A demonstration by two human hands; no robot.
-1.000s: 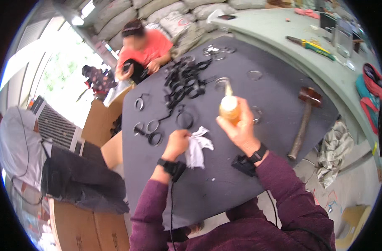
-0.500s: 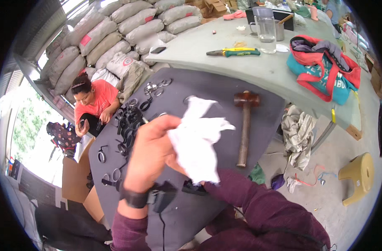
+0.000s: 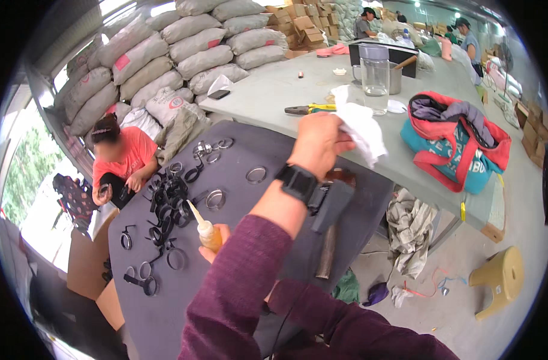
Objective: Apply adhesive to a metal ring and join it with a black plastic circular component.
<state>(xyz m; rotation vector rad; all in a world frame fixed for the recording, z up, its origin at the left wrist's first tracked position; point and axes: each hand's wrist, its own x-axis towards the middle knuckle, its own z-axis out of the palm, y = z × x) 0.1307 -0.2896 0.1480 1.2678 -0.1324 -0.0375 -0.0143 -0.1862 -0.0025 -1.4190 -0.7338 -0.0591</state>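
My left hand (image 3: 319,139), a dark watch on its wrist, is closed on a crumpled white cloth (image 3: 365,135). It is raised by the near edge of the grey-green table, in front of the pliers (image 3: 304,110). My left forearm crosses over the right one. Beyond it my right hand (image 3: 222,239) is wrapped round a small bottle (image 3: 210,237) of amber liquid, its long pale nozzle pointing up and left. Past the nozzle lies a heap of black strips and metal rings (image 3: 172,201). Single rings (image 3: 215,199) rest nearby on the dark mat. A hammer (image 3: 327,255) is partly hidden behind my wrist.
A person in an orange top (image 3: 130,153) sits at the left, handling a ring. On the grey-green table (image 3: 268,81) stand a clear jug (image 3: 375,78) and a red and teal bag (image 3: 460,141). A yellow stool (image 3: 499,279) is on the floor at right. Sacks (image 3: 202,45) are stacked behind.
My left hand has moved right and away with the white cloth, toward the grey-green table. The bottle in my right hand, mostly hidden before, now shows. The view has shifted slightly.
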